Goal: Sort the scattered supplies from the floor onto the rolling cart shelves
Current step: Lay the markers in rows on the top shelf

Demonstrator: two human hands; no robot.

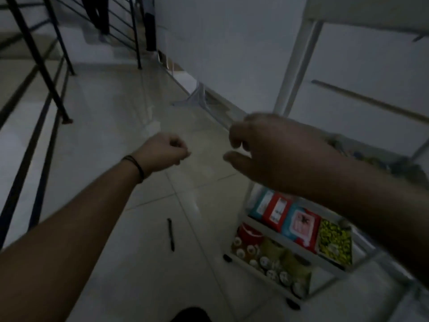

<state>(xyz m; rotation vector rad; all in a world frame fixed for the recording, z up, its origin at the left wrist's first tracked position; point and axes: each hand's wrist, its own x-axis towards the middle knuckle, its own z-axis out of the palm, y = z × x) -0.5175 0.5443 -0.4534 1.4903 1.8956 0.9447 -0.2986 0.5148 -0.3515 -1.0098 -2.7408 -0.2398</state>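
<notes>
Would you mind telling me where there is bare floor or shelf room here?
Bare tiles run from the black railing to the cart, broken only by one pen. The two visible cart shelves are crowded: packets above, small round items below.

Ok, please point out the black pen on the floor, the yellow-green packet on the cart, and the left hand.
black pen (170, 235), head view, middle of barrel.
yellow-green packet (334, 241), head view, centre of face.
left hand (166, 151), head view, back of fist.
</notes>
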